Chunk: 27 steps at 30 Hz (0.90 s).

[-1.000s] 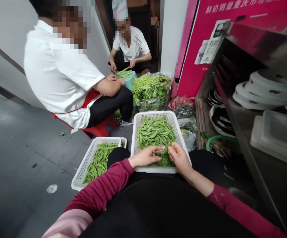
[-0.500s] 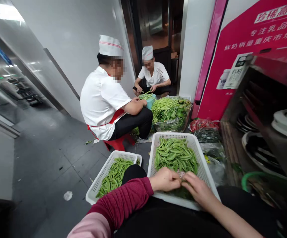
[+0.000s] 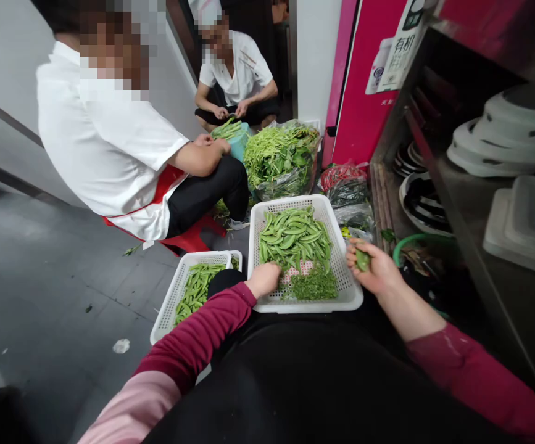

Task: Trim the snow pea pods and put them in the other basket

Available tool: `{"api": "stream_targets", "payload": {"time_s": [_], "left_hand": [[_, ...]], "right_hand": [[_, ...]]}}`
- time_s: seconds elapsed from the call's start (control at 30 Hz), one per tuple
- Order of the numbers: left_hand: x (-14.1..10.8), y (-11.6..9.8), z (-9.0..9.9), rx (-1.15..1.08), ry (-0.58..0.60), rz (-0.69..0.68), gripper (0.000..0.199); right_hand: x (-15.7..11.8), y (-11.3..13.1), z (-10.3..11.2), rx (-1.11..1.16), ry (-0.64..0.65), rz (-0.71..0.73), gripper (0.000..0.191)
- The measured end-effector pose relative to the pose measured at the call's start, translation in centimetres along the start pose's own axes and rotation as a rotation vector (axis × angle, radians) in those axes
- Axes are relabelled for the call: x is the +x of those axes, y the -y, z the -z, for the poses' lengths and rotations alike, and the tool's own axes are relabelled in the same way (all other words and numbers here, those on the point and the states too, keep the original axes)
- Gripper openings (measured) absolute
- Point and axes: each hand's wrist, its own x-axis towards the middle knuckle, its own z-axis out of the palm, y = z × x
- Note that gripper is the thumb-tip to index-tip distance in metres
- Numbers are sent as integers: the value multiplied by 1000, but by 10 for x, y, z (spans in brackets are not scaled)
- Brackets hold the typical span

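1. In a tight working corner, a person in maroon sleeves sits with a white perforated tray at the knees, a hand at either side of it.

2. The right hand is just beyond the tray's right rim, its grip mostly closed, fingers bent inward around a green pod. Part of the pod shows between fingers and palm; whether more than one is held cannot be told.

3. The left hand reaches over the tray's near left corner, its grip curled, back of the hand to the camera. Its fingertips are largely hidden, so how far they part and whether they hold anything cannot be told.

4. Flat green pods fill the far part of the tray in a loose heap. Nearer the person, finer green trimmings form a small pile, a patch of perforated tray bottom showing between the two.

5. To the left, a second white basket holds more green pods, lower than the tray.

6. Beyond, a co-worker in white sits on a red stool, facing a second white-shirted co-worker, who handles green stalks. A large bag of leafy greens stands near them both.
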Motion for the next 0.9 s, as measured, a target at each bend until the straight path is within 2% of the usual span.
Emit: {"api": "stream_targets", "payload": {"time_s": [0.1,0.2,0.33,0.5,0.57,0.6,0.7,0.77,0.9], "left_hand": [[18,-4,-1,101,-37,26,24],[25,-9,-1,151,-44,30,24],[14,-16,9,178,-48,22,21],[-10,-30,24,107,-50,15,24],[-17,-32,25,16,-97,-3,25],[-19,-33,25,-50,-134,-15,24],[-21,-32,26,-334,-246,-42,23],[-21,-33,27,-522,-294,-54,19],[-21,-41,29,-755,-304,-20,14]], "right_hand": [[-6,-21,-8,-73,19,-83,17],[-11,-42,-14,-164,38,-196,18],[-13,-68,-18,-320,61,-314,25],[-1,-94,-33,-476,86,-273,29],[4,-97,-37,-597,86,-148,28],[5,-97,-37,-705,88,-32,25],[4,-90,-35,-1153,153,442,13],[0,-85,-33,-1422,242,666,10],[-12,-78,-32,-1712,338,799,17]]}}
